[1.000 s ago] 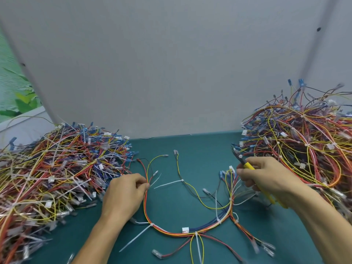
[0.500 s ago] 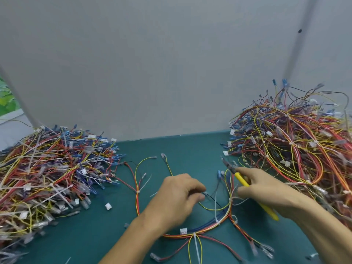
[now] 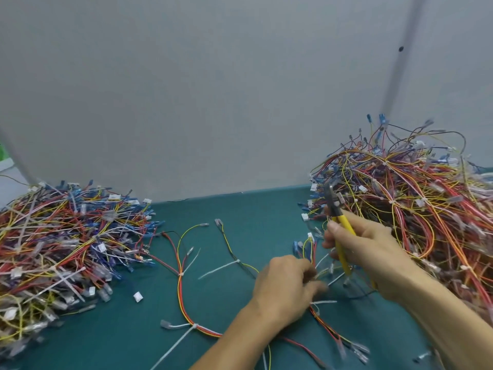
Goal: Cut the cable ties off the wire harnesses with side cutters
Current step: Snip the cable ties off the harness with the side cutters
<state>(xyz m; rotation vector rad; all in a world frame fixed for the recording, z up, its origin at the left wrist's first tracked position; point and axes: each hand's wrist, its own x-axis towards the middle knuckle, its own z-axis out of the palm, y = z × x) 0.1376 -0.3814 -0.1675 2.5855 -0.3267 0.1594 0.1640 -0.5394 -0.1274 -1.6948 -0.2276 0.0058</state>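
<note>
"From the head view, how far along are they?"

"Mid-harness, I'd say. One harness (image 3: 181,297) lies spread on the green table (image 3: 240,214), and I can see at least two white cable ties on it uncut: one cable tie (image 3: 222,267) in the middle, and another tie (image 3: 184,339) nearer the person, both with long tails."

"And the hands?"

"The left hand (image 3: 285,287) has its fingers curled onto the harness wires at the right end, pinching them as far as the blur lets me judge. The right hand (image 3: 365,252) grips the yellow-handled side cutters (image 3: 344,231), nose pointing up and away, clear of any tie. Whether the blades are parted, I can't tell."

"What's left?"

"Plenty, by my guess. There's a left pile (image 3: 61,244) and a taller right pile (image 3: 416,209), and both show white ties. I can't tell which pile is finished."
</note>
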